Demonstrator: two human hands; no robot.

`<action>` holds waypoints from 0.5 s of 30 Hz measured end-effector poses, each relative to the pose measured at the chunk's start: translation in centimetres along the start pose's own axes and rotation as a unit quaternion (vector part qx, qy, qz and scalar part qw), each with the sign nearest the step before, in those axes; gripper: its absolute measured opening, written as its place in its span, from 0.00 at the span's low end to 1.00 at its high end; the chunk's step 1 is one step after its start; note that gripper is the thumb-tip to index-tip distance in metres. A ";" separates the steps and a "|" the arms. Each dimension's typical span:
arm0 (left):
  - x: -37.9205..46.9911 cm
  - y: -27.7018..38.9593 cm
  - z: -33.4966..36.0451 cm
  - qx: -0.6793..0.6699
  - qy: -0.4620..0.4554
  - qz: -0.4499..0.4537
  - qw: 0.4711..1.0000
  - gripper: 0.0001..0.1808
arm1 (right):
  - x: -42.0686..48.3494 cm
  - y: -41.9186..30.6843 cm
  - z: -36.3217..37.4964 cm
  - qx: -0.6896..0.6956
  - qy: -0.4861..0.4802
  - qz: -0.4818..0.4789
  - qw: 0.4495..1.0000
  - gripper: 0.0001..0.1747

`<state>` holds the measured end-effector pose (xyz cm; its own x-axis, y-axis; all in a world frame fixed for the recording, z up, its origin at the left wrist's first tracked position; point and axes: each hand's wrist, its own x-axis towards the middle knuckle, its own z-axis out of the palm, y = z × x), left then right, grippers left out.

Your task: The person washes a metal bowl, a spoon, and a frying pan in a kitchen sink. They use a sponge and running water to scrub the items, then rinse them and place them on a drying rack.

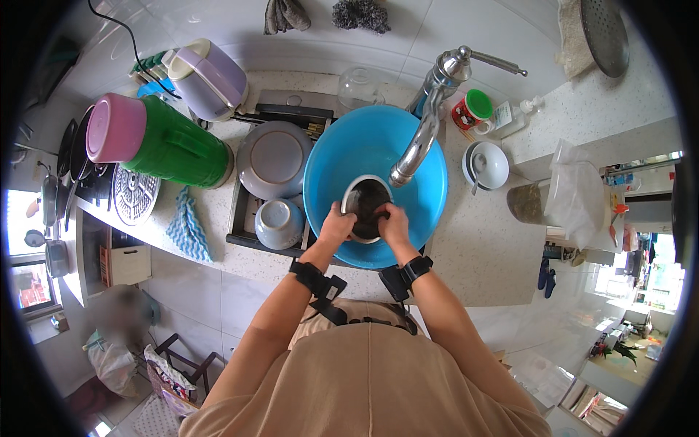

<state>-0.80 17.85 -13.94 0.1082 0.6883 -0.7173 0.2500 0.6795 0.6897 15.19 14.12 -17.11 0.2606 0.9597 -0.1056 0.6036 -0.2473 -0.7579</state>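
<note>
A large blue plastic basin stands at the sink below a chrome faucet. Inside it, a white-rimmed bowl holds dark matter that I cannot identify. My left hand grips the bowl's left rim, thumb inward. At the right rim, my right hand has its fingers bent at the dark matter; whether they pinch any of it is unclear. An upturned grey bowl and a smaller upturned bowl lie left of the basin.
On the left stand a green thermos with a pink lid, a lilac electric kettle and a blue-striped cloth. To the right are stacked white bowls with a spoon, a green-lidded jar and a pump bottle.
</note>
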 end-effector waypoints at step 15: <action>1.2 -2.4 1.0 0.002 0.108 0.133 0.985 0.37 | -0.5 -3.2 -0.4 0.275 -0.089 0.196 0.937 0.13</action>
<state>-0.32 16.81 -16.54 -0.0361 0.8799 -0.4737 0.2440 0.4674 0.8497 13.45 14.40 -14.36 0.2220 0.8292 -0.5130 -0.0042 -0.5253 -0.8509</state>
